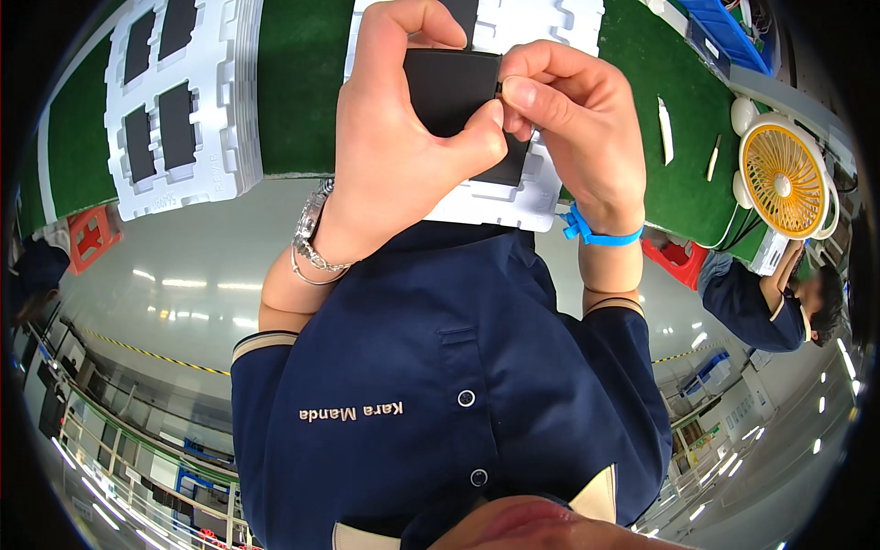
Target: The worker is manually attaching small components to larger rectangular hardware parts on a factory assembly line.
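Note:
A flat black rectangular device (451, 87) is held up over the work surface by my left hand (390, 137), thumb on its near edge and fingers curled round the far side. At the device's right edge, my right hand (582, 115) pinches with thumb and forefinger. A small dark bit shows at those fingertips, too small to name. Below both hands lies a white moulded tray (495, 209). Similar black flat pieces (504, 171) sit in that tray, partly hidden by my hands and the device.
To the left stands a stack of white trays (213, 179) with several black pieces on top. On the green surface (632, 55) at right lie a white utility knife (665, 130) and a thin tool (713, 158), beside a yellow fan (782, 183). A blue bin (724, 35) is behind; another person (765, 307) sits right.

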A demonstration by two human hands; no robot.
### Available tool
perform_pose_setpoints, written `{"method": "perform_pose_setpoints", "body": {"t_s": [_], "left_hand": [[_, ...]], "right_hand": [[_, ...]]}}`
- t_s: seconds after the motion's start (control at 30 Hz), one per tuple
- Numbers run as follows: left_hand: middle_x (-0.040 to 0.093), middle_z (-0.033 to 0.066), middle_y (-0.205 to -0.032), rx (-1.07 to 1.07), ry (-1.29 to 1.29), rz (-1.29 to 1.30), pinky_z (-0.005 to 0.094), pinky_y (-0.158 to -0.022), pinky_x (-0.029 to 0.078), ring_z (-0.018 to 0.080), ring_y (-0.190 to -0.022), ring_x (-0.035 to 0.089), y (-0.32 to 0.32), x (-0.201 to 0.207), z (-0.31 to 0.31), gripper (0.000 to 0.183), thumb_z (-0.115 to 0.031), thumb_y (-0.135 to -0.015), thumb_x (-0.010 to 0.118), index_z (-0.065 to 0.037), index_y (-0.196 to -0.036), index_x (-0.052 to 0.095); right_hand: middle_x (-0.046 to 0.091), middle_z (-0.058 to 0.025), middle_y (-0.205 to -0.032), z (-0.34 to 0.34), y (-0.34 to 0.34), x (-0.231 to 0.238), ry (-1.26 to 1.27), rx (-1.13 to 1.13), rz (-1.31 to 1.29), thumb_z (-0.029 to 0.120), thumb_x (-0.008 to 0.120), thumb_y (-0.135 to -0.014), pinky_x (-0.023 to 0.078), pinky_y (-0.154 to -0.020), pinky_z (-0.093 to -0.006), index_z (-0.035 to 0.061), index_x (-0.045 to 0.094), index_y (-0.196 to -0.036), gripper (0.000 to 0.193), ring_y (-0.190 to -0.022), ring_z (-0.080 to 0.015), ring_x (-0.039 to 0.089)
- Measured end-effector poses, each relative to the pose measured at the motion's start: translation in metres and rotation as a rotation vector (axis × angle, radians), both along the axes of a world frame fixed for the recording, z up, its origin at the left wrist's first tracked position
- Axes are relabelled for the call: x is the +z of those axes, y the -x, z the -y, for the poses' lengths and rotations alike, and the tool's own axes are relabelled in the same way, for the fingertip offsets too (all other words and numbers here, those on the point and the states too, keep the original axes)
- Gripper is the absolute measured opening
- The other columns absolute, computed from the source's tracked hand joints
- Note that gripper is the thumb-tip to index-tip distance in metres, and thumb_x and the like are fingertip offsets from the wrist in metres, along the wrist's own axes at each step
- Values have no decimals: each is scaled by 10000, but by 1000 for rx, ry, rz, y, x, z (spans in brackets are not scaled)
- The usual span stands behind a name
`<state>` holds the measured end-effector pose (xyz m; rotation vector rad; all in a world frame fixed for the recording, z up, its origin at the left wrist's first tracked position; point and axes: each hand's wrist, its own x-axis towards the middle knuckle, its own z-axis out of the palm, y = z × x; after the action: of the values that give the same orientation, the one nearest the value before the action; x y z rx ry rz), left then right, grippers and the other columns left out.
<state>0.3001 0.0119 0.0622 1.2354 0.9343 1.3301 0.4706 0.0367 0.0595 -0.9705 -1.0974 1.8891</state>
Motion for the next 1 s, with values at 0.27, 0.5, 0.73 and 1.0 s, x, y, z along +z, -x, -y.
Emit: {"method": "perform_pose_setpoints", "body": {"t_s": [0.27, 0.5, 0.73, 1.0], "left_hand": [[597, 83, -809, -21, 207, -134, 248, -614, 517, 122, -672, 625, 9, -18, 0, 442, 17, -774, 632, -9, -1145, 393], [602, 83, -798, -32, 169, -158, 253, -623, 515, 124, -681, 625, 1, -3, 0, 441, 23, -775, 632, -8, -1142, 390], [615, 89, -809, 27, 119, -221, 251, -643, 516, 125, -691, 630, 5, -27, 0, 433, 42, -783, 633, -12, -1137, 390], [631, 74, -852, -32, 344, 117, 217, -686, 479, 100, -756, 601, 11, -30, -4, 251, -109, -947, 530, -10, -1165, 454]], "right_hand": [[645, -71, -781, 2, 4, -9, 210, -9, -186, 96, 646, -899, 465, -632, -244, -49, 658, -957, 156, -659, -108, 553], [642, -72, -789, 4, 3, -10, 80, -40, -61, 95, 642, -904, 461, -661, -251, -42, 656, -962, 150, -695, -110, 552], [627, -48, -796, 7, 8, -25, 233, -40, -301, 139, 605, -936, 445, -667, -241, -20, 645, -972, 168, -704, -108, 546], [593, -37, -779, 6, 7, -22, -29, -80, -5, 193, 566, -963, 427, -675, -249, -12, 603, -985, 209, -736, -101, 546]]}}
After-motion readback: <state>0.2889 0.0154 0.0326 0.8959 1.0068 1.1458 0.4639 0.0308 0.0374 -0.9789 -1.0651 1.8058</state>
